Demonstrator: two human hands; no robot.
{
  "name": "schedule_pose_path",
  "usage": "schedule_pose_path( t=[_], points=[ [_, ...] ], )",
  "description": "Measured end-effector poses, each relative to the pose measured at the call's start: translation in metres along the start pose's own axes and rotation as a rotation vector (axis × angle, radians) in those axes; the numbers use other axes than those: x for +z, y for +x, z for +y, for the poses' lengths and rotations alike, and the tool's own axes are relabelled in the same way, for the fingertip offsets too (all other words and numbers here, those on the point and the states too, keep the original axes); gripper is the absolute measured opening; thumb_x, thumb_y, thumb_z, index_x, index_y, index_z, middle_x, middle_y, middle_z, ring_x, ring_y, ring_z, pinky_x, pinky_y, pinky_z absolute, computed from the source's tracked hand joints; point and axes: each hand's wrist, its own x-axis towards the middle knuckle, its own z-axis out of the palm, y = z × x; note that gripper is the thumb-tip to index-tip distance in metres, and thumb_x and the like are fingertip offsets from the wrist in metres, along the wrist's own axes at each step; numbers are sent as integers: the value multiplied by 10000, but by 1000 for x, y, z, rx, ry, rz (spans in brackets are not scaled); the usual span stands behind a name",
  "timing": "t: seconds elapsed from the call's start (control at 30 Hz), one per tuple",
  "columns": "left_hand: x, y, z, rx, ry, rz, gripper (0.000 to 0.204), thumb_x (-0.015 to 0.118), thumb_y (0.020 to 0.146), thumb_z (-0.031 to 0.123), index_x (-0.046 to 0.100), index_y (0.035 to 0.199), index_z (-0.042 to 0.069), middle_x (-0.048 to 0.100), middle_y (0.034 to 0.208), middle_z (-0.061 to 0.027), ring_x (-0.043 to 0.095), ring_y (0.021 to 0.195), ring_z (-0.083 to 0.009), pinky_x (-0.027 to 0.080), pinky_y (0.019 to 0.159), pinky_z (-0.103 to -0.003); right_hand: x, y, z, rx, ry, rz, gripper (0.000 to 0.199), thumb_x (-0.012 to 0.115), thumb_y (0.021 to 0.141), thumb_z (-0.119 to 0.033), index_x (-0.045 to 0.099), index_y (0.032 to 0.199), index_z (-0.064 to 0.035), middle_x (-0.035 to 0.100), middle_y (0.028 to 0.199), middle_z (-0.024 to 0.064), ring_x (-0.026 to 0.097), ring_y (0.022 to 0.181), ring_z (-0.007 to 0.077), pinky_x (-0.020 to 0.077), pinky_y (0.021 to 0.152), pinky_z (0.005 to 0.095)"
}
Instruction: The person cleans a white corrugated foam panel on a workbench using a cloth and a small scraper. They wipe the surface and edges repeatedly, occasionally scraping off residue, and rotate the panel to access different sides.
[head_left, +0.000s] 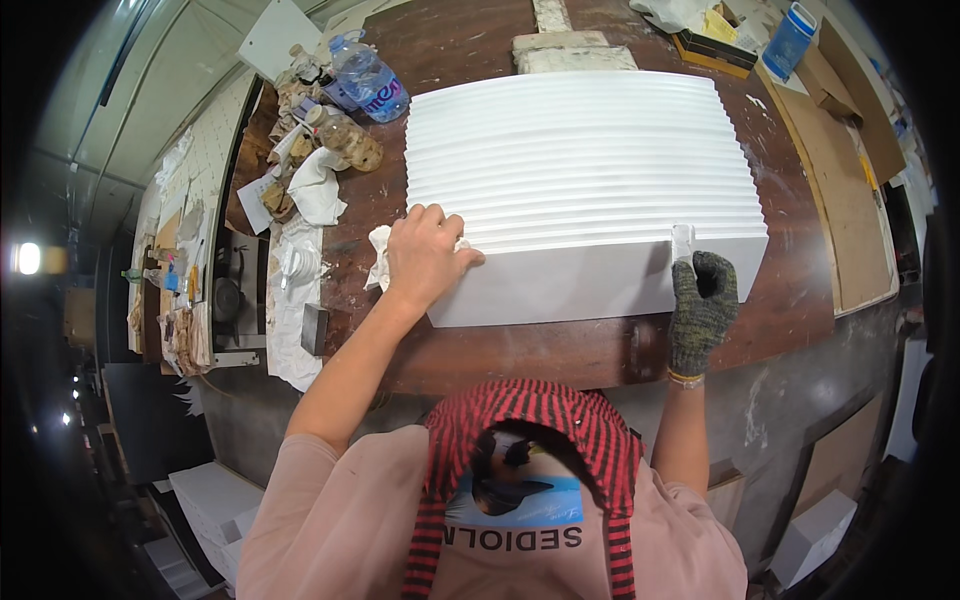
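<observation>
A large white panel block [570, 160] with a ribbed top and a smooth grey-white front face lies on the dark brown table. My bare left hand [425, 255] rests on its front left corner, fingers curled round a crumpled white cloth [379, 258] whose ends stick out on both sides of the hand. On the right, a dark knitted glove covers my right hand [703, 310]. Its thumb and fingers close on a small pale rectangular block [683, 243], held upright against the front face near the top edge. The underside of that small block is hidden.
Plastic bottles [368, 78], rags and a jar [345, 140] crowd the table's left side. A small grey block [314, 330] sits on white paper at the left edge. Far right stand a blue container [790, 42] and cardboard [835, 170]. Pale bars [575, 55] lie behind the panel.
</observation>
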Motion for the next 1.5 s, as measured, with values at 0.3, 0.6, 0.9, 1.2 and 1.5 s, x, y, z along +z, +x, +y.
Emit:
schedule_pose_path(
  t=[0.3, 0.6, 0.9, 1.2, 1.5],
  points=[
    [0, -5, 5, -86, -10, 59, 337, 870, 636, 344, 671, 735, 91, 589, 776, -51, 586, 825, -262, 467, 702, -401, -7, 8, -4, 14, -25, 1, 201, 757, 862, -16, 646, 1030, -9, 631, 943, 19, 576, 860, 115, 506, 790, 276],
    [-1, -98, -27, -554, -45, 90, 286, 855, 700, 271, 658, 732, 67, 603, 791, -82, 592, 806, -307, 486, 731, -434, -27, 25, 21, 281, 634, -230, 515, 652, 930, -117, 504, 1403, 24, 605, 1216, 111, 614, 1051, 211, 545, 903, 371],
    [26, -137, -142, -741, -314, 64, 154, 743, 821, 141, 746, 906, 13, 714, 873, -169, 684, 849, -343, 521, 753, -428, -33, 30, 91, 569, 1333, -531, 592, 657, 897, -110, 464, 1448, -11, 568, 1325, 145, 551, 1186, 306, 467, 1004, 459],
    [78, -111, -247, -561, 104, -113, 262, 705, 777, 27, 703, 1033, 77, 670, 1072, -146, 609, 1042, -365, 515, 907, -456, -30, 32, 83, 449, 600, -384, 474, 654, 864, -190, 580, 1312, -55, 637, 1226, 163, 605, 1127, 306, 503, 931, 442],
    [66, -106, -259, -539, 65, -351, 169, 773, 772, 83, 649, 887, 82, 679, 956, -110, 645, 949, -345, 522, 811, -480, -24, 36, 73, 589, 1069, -365, 622, 697, 734, -170, 561, 1307, 27, 635, 1107, 168, 598, 1006, 343, 494, 884, 465]
  ],
)
